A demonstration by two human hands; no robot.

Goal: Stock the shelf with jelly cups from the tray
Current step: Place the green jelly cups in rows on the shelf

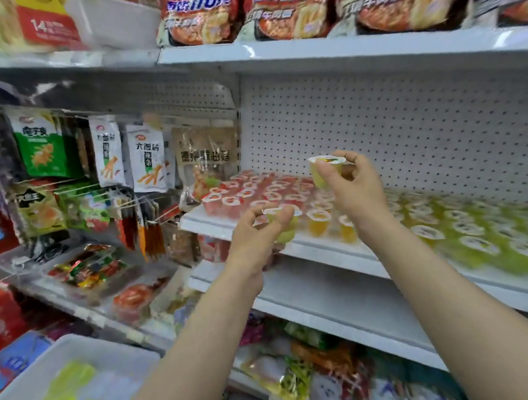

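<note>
Green jelly cups sit in both hands. The right hand (pixel 351 185) pinches one cup (pixel 325 166) mid-frame, above the shelf (pixel 325 248). The left hand (pixel 259 232) pinches another cup (pixel 283 227), lower, nearer the shelf edge. The tray (pixel 77 350) is lower left.

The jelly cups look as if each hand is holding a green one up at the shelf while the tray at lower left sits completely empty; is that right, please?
Not quite. The tray is not empty: the head view shows green jelly cups still lying in it. The rest holds: the left hand and the right hand each hold a green cup at the shelf.
</note>
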